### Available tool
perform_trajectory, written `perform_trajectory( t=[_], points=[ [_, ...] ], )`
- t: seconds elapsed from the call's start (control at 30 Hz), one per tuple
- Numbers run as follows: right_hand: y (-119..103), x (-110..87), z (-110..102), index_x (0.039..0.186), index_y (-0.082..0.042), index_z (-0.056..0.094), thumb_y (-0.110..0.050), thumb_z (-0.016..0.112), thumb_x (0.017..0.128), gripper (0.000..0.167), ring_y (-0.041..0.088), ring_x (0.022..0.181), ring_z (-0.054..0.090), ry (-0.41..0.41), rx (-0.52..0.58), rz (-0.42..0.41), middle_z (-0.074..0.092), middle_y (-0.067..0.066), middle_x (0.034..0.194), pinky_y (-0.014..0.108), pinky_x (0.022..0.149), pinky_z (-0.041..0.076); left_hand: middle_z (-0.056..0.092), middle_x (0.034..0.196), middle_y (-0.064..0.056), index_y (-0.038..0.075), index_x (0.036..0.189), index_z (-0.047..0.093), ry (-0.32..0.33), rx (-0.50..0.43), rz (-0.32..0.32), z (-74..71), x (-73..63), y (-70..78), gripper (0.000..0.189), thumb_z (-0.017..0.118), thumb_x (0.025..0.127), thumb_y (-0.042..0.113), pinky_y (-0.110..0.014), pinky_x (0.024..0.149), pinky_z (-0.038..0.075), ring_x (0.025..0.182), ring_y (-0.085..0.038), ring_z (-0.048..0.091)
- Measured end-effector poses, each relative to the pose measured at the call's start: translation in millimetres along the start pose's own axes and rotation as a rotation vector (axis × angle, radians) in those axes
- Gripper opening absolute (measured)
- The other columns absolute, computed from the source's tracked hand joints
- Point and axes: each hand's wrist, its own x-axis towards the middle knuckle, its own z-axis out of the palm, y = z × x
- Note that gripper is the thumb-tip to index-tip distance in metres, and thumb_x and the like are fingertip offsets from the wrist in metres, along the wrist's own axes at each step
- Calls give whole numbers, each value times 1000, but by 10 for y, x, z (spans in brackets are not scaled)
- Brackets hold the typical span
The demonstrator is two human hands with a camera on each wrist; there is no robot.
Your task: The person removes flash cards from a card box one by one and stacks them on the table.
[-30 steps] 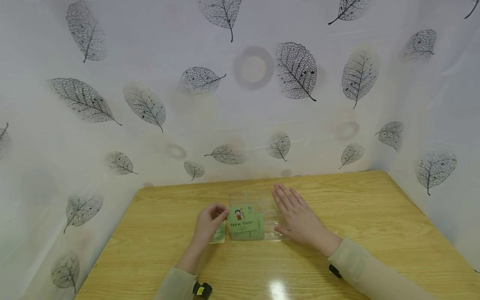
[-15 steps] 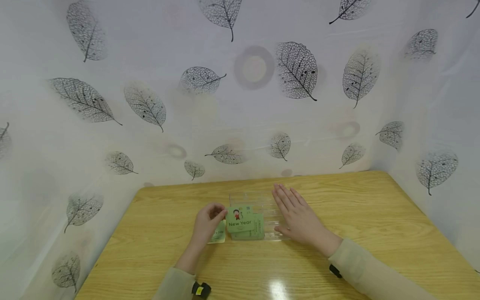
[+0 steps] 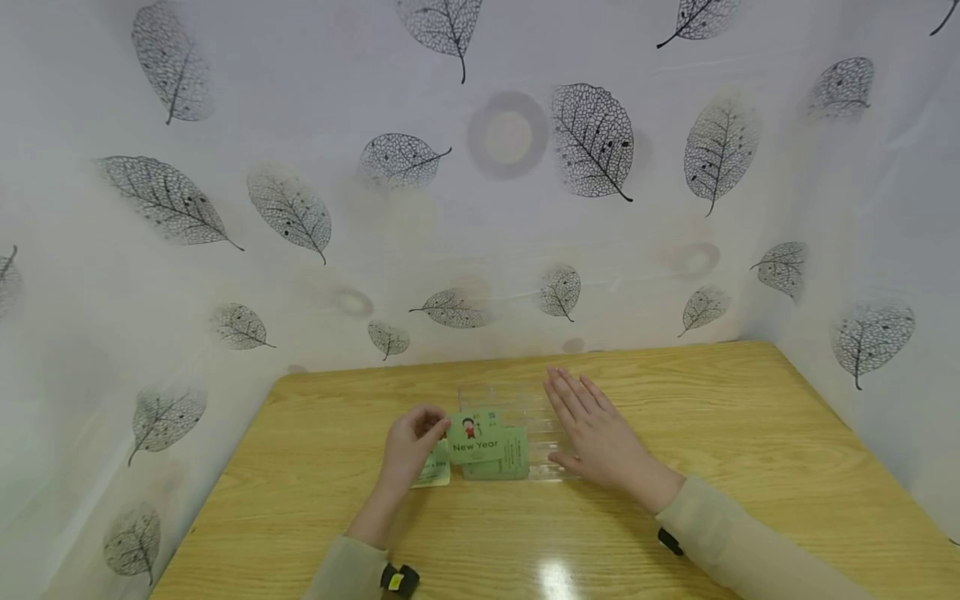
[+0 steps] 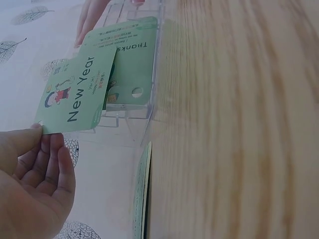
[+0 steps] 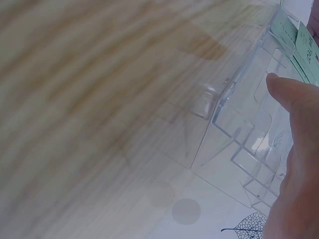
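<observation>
Green rectangular card [image 3: 475, 437] pinched in left hand [image 3: 410, 443] overlapping clear plastic rack [image 3: 543, 446]: hold level, brace with straight-fingered right hand [image 3: 597, 437].

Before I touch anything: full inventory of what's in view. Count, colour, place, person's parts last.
Wood-grain table: 1, yellow-brown, under everything.
Leaf-print sheet: panel count unclear, white with black leaves, behind and beside table.
Clear plastic tiered card holder: 1, colourless, mid-table.
Green New Year card: 1, green, overlapping holder's left end.
Green Thanks card: at least 1, green, at holder's left, partly behind New Year card.
Green "Day" card stack: 1, count within unclear, left of holder.
Black wrist devices: 2, black, at cuffs.
Beige sleeves: 2, beige, forearms.
Left-hand grip: 1, bare, pinching New Year card's upper-left corner.
Right-hand grip: 1, bare, over holder's right side.
</observation>
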Motion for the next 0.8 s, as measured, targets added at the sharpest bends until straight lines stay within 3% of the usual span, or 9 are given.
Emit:
perform_trajectory(
  t=[0.43, 0.63, 0.8],
  points=[
    [-2, 10, 21, 166, 4, 22, -64, 73, 91, 113, 39, 163, 24, 23, 17, -9, 18, 22, 176, 55, 133, 20, 76, 100, -18, -3, 106, 73, 21, -24, -7, -47, -20, 21, 9, 72, 98, 1, -16, 75, 57, 82, -4, 66],
    [-4, 12, 19, 166, 4, 21, -65, 72, 91, 113, 39, 163, 24, 14, 5, -6, 16, 22, 177, 54, 134, 17, 75, 100, -20, -5, 106, 72, 36, -21, 21, -68, -29, 15, 9, 72, 98, 0, -15, 74, 57, 81, -2, 64],
    [-3, 6, 15, 166, 3, 21, -65, 71, 92, 113, 38, 164, 22, 6, -1, -5, 15, 21, 177, 54, 134, 17, 76, 102, -19, -5, 108, 72, 45, -18, -10, -93, -27, -1, 12, 72, 97, 0, -15, 76, 57, 83, -3, 65]
  ],
)
